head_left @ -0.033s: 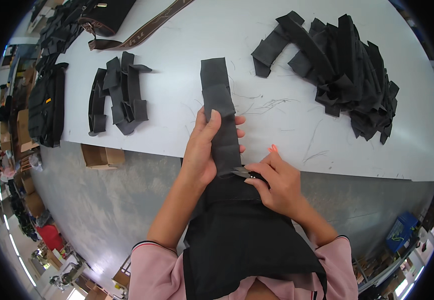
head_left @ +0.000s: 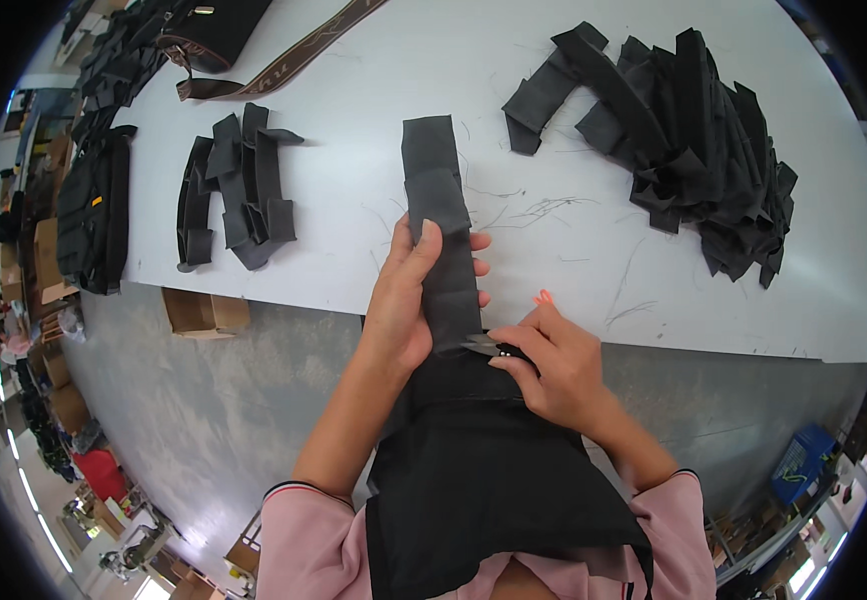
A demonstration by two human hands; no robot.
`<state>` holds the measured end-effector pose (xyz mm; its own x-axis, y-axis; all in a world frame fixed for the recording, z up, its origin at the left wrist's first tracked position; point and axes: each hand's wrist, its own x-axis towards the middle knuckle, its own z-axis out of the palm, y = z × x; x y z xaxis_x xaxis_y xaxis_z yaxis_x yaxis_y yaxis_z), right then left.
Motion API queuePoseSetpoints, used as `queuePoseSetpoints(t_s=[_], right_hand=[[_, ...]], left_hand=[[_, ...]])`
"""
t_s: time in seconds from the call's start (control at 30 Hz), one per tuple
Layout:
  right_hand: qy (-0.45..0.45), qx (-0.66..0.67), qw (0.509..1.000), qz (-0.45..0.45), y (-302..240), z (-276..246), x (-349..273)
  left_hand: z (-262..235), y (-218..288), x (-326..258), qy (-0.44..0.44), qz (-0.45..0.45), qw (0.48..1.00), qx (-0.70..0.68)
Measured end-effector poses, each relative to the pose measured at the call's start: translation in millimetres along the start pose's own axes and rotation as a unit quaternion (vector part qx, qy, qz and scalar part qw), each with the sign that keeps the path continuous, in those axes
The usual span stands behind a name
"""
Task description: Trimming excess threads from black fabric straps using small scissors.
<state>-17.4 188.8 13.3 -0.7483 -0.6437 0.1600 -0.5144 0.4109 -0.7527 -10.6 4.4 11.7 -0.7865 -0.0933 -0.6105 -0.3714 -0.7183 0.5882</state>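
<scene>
A long black fabric strip [head_left: 441,200] runs away from me over the table's near edge. My left hand [head_left: 406,290] is closed round it, thumb on top and fingertips showing at its right side. In my right hand [head_left: 562,365] is a pair of thread snips [head_left: 484,346], mostly covered by the fingers. Their metal blade tips lie against the right edge of the strip near its lower end; whether they touch a thread is too small to tell. A small bright orange piece [head_left: 546,297] sticks out above my right fingers. Black cloth [head_left: 494,470] covers my lap.
A heap of black fabric strips [head_left: 704,150] lies right on the white table [head_left: 354,200], a smaller group [head_left: 254,190] left. Loose threads [head_left: 544,207] are scattered between. Black bags [head_left: 94,210] and a patterned strap [head_left: 294,62] are at far left. A cardboard box [head_left: 204,313] stands below.
</scene>
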Motion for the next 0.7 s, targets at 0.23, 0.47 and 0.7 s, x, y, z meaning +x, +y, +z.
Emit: queuePoseSetpoints(t_s=[0.23, 0.47, 0.7], right_hand=[[-0.071, -0.038, 0.992, -0.093, 7, -15, 12], [-0.014, 0.028, 0.999, -0.039, 6, -11, 3], [0.024, 0.025, 0.999, -0.031, -2, 5, 2]], left_hand=[[-2, 1, -1, -0.023, -0.037, 0.999, -0.024], [-2, 0, 1, 0.0, -0.027, 0.999, -0.047], [-4, -3, 4, -0.017, -0.007, 0.997, -0.081]])
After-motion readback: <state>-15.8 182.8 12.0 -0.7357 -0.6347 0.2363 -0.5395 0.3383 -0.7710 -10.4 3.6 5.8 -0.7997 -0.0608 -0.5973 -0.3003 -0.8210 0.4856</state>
